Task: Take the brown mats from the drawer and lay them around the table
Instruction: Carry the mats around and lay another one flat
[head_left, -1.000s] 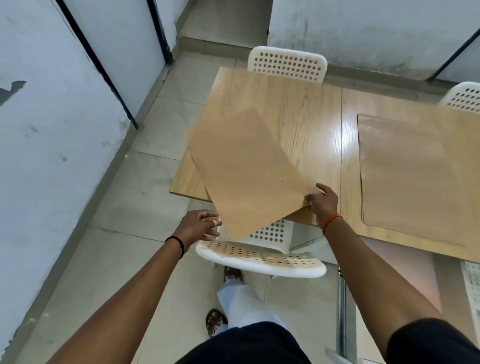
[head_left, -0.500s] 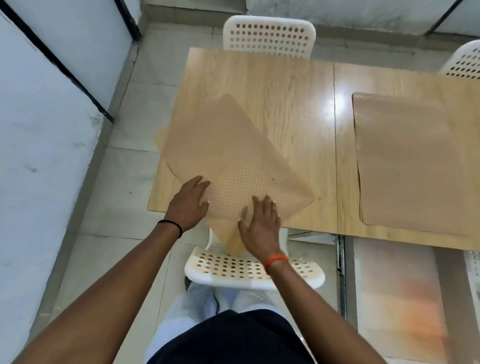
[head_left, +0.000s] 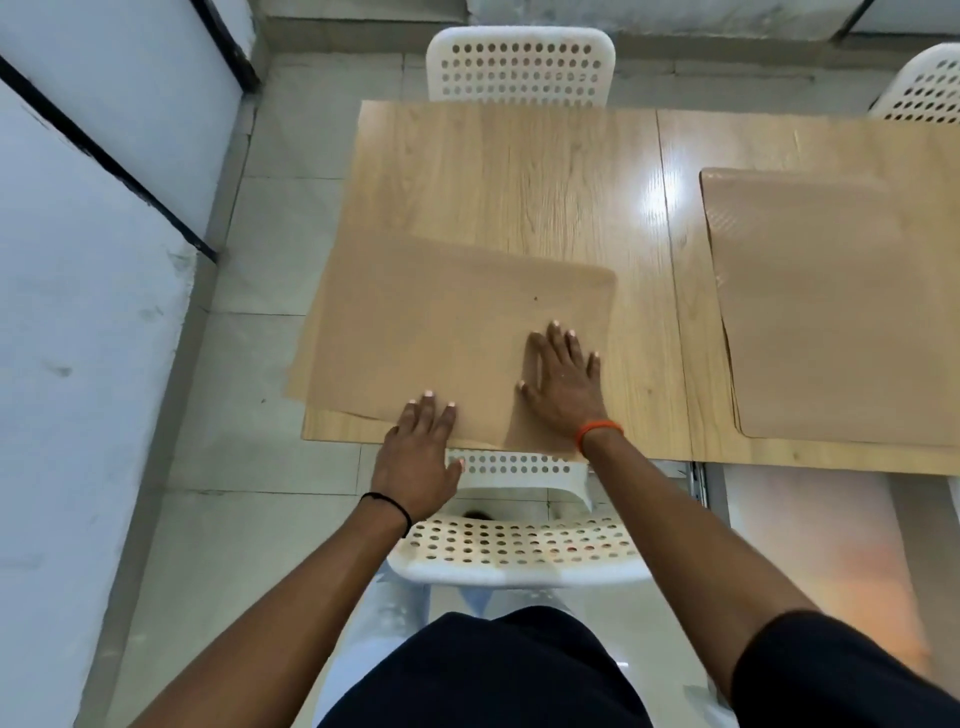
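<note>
The brown mat (head_left: 447, 332), thin and probably light and floppy, lies askew at the table's (head_left: 498, 176) 7 o'clock corner (overhanging it), both hands, left hand (head_left: 418, 449) and right hand (head_left: 563, 387), flat and open on top; its edges look best for gripping.

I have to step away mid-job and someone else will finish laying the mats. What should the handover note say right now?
Left hand: open, fingertips on the near edge of the near mat.
Right hand: open, flat on the same mat, pressing it down.
Near mat lies on the wooden table, skewed, its left corner overhanging the table's edge.
Right-hand mat lies flat at the next place.
Done: two mats on the table.
Left: square the near mat; the far side, by the white chairs, has no mats.
</note>
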